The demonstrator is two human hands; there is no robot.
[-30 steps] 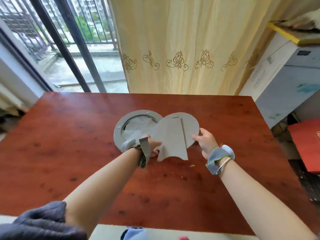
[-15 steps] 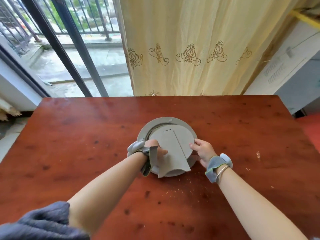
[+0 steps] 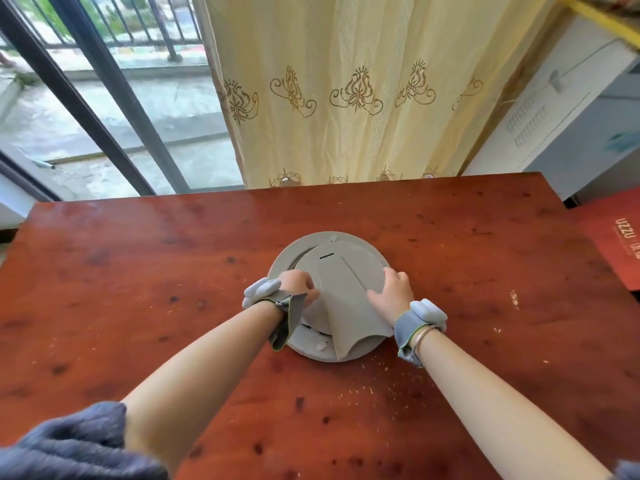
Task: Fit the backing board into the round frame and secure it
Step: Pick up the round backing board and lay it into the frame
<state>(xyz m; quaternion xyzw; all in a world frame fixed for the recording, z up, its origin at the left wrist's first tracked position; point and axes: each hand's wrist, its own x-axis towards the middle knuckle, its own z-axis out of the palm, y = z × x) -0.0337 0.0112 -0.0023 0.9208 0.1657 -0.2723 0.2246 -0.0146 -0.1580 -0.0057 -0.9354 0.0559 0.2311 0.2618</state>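
A grey round frame (image 3: 291, 258) lies face down in the middle of the red-brown table (image 3: 138, 289). The grey backing board (image 3: 360, 261), round with a stand flap (image 3: 349, 317) that sticks out toward me, lies on top of the frame inside its rim. My left hand (image 3: 298, 284) presses on the board's left edge with its fingers curled. My right hand (image 3: 393, 292) lies flat on the board's right side, fingers spread. Both wrists wear grey bands with white sensor pods.
A yellow curtain (image 3: 346, 91) hangs behind the table's far edge, with a barred window (image 3: 104, 81) to the left. A white appliance (image 3: 571, 116) stands at the right, and a red box (image 3: 616, 240) lies beside the table's right edge. Small crumbs dot the tabletop.
The backing board moved from beside the frame, on its right, onto the frame. Both hands came with it and now press it down. The view tilted lower.
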